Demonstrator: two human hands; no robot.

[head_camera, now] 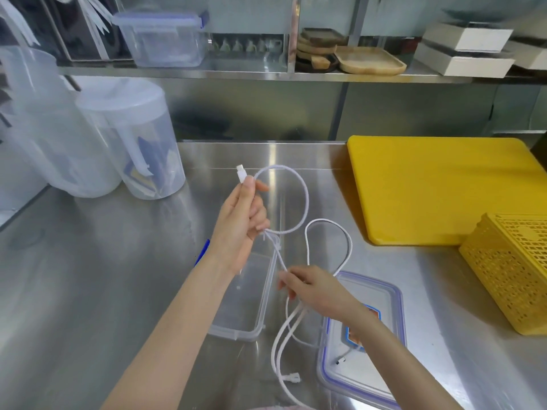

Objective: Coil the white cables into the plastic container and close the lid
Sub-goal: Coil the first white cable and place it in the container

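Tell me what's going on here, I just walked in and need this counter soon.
A person is coiling a white cable over the steel counter. The left hand pinches it near one plug with a loop formed above; the right hand grips the trailing strands. The clear plastic container sits open below, no cable visibly in it yet, and its lid lies beside it to the right, off.

container (248, 303) left of lid (384, 309); board (444, 187) behind, basket (509, 273) right.
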